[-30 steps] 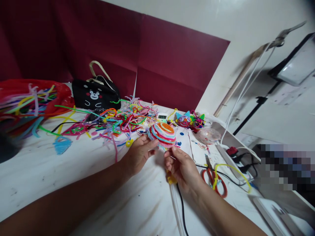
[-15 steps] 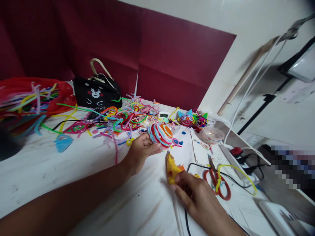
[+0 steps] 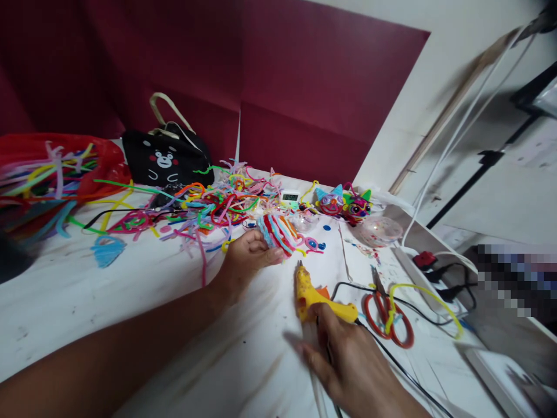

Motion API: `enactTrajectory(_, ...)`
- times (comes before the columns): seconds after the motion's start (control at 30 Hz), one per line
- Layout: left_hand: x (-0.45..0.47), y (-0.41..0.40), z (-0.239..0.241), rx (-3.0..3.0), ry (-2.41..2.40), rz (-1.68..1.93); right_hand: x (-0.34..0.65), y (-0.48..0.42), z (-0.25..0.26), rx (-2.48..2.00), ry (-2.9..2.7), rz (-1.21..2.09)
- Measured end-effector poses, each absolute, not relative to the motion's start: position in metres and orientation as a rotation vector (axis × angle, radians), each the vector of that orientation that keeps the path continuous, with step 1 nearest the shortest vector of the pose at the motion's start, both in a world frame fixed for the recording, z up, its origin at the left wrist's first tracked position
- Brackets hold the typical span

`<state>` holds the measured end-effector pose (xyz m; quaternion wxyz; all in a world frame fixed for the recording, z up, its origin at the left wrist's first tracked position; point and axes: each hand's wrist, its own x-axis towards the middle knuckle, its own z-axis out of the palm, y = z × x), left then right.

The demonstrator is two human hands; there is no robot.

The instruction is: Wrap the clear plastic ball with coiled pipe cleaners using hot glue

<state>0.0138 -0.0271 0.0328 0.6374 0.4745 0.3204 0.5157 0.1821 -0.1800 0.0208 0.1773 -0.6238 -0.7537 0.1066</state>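
Nearest, just below and to the right of the yellow glue gun (image 3: 307, 297), the right hand (image 3: 354, 355) reaches to its grip with fingertips at the body and thumb spread apart; whether they actually touch is hard to tell. A firm hold would want the thumb wrapped round that grip, with the black cord (image 3: 402, 361) at the gun's rear kept slack. Right of the gun lie orange-handled scissors (image 3: 382, 307), best given room so the cord does not snag. Beyond the gun and to its left, the left hand (image 3: 244, 258) pinches the striped dome (image 3: 277, 231), thumb in front, fingers mostly hidden behind. The gun's nozzle points toward the dome, near but apart, so that thumb ought to keep clear of the tip. Farther off, behind the gun, sit tangled fuzzy stems (image 3: 226, 209) and two small eared heads (image 3: 329, 201).
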Motion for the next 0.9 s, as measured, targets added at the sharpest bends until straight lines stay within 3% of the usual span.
enactTrajectory(0.2,0.012,-0.026,0.035,1.079,0.771,1.174,0.201,-0.17,0.025,-1.824,-2.065,-0.083)
enactTrajectory(0.9,0.014,-0.026,0.041,0.808,0.706,1.011,0.202,-0.148,0.015,-2.054,-2.074,-0.118)
